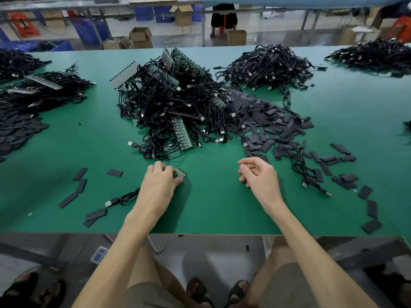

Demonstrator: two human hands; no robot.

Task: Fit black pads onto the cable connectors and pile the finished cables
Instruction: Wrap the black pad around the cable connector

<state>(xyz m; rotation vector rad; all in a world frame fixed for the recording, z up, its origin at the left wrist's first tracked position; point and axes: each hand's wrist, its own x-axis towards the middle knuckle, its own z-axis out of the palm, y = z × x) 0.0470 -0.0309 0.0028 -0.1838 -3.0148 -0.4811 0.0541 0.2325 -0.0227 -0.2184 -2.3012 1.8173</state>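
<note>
Our left hand [163, 178] pinches a small green connector board [180, 173], its cable [126, 196] trailing toward 8 o'clock. Our right hand [259, 174] hangs loosely curled, empty. Loose black pads [266, 121] lie at 1 o'clock, the tangled cable heap [175, 103] at 12. Reaching there, we judge we might snag neighbouring leads and drag pads astray.

1. The desk [66, 141] is a plain, even green.
2. The cables [169, 103] heaped on it are black, with silver plugs.
3. The board strips [183, 134] in the heap are green, dotted with rows of pale and dark parts.
4. The pads [266, 121] are matt black, greyish where the light falls.
5. The small board [180, 173] is green.
6. Behind, the bins [164, 13] are blue and the boxes [141, 36] cardboard brown.
7. The shorts [144, 294] are olive-grey and the sandals [198, 290] black.
</note>
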